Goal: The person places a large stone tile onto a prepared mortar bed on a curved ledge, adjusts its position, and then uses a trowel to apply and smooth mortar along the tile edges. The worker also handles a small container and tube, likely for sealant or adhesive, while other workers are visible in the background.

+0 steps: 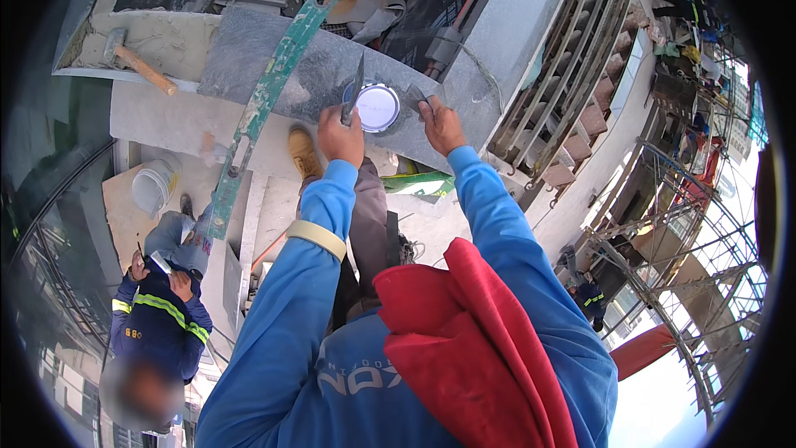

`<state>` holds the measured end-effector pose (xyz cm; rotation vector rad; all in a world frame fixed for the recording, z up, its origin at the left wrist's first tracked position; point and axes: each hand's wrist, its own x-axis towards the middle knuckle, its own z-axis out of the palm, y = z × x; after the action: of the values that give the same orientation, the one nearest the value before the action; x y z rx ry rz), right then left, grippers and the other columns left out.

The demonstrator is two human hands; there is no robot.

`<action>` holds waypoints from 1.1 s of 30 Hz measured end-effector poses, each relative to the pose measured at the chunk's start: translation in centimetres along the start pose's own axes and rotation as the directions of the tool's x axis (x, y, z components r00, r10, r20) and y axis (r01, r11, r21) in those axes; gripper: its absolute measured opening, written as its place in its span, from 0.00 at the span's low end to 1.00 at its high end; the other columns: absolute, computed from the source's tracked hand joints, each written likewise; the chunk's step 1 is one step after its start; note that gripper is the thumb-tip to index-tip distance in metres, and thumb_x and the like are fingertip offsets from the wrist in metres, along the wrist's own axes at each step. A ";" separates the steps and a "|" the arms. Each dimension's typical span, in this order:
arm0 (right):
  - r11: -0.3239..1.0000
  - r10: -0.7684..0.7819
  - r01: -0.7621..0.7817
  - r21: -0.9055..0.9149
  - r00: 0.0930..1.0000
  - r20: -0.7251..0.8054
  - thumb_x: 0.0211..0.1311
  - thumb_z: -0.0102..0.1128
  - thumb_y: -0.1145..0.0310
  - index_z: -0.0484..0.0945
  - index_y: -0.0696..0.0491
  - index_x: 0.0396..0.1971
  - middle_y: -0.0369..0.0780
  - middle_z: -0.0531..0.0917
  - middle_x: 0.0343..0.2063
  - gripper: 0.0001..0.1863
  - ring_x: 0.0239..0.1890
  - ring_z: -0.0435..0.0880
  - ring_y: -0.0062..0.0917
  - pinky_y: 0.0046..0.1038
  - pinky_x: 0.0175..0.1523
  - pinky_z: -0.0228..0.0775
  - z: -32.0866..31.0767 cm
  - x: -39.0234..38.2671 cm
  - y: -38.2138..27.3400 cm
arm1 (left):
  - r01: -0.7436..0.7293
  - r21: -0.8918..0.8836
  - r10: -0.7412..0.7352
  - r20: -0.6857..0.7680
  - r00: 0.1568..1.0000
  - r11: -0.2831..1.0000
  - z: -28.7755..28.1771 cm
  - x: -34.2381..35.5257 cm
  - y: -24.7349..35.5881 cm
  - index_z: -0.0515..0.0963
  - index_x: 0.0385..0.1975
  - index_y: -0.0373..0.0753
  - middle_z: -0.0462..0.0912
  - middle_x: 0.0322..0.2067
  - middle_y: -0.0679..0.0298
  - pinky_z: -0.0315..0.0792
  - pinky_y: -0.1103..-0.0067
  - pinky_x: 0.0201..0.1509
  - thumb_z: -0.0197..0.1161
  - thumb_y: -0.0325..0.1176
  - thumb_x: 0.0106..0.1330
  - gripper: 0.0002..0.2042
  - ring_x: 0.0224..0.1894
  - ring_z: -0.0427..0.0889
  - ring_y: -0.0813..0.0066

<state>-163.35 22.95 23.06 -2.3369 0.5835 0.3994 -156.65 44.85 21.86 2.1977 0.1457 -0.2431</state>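
Note:
My left hand is closed around a trowel, its narrow dark blade tilted upward and seen nearly edge-on. My right hand pinches a putty knife with a short dark blade angled toward the left. Between the two hands, a round can with a pale lid or top stands on the grey stone slab. Both tools are close beside the can's rim, one at each side; whether either touches it I cannot tell.
A long green spirit level leans across the slab to my left. A wooden-handled hammer lies farther left. Below are a white bucket and a co-worker. Metal railings and scaffolding stand at right.

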 end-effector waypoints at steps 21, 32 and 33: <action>0.762 0.149 -0.457 0.459 0.813 0.563 0.82 0.41 0.48 0.76 0.55 0.37 0.37 0.74 0.16 0.25 0.14 0.71 0.22 0.29 0.23 0.67 -0.5 1.9 0.7 | -0.036 -0.112 0.044 0.068 0.997 0.993 1.1 1.0 -0.4 0.80 0.39 0.28 0.85 0.34 0.46 0.75 0.62 0.43 0.67 0.27 0.65 0.09 0.38 0.85 0.48; 0.607 0.141 -0.581 0.542 0.751 0.646 0.80 0.45 0.45 0.76 0.55 0.38 0.35 0.72 0.15 0.25 0.13 0.69 0.21 0.28 0.22 0.65 1.1 1.2 2.7 | -0.040 -0.179 0.061 0.110 0.992 0.983 1.2 0.6 -1.7 0.80 0.39 0.29 0.85 0.34 0.50 0.76 0.64 0.45 0.67 0.27 0.65 0.08 0.37 0.85 0.53; 0.648 0.105 -0.483 0.589 0.823 0.559 0.80 0.45 0.45 0.76 0.55 0.39 0.34 0.72 0.15 0.26 0.13 0.69 0.21 0.28 0.22 0.65 1.1 1.0 2.8 | -0.040 -0.164 0.058 0.112 0.992 0.986 1.0 0.7 -1.6 0.80 0.39 0.29 0.85 0.34 0.50 0.75 0.65 0.45 0.67 0.26 0.65 0.08 0.37 0.85 0.54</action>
<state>-164.06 21.57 20.35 -1.3009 0.7250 0.7345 -156.41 45.03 19.82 2.0182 0.0443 -0.3206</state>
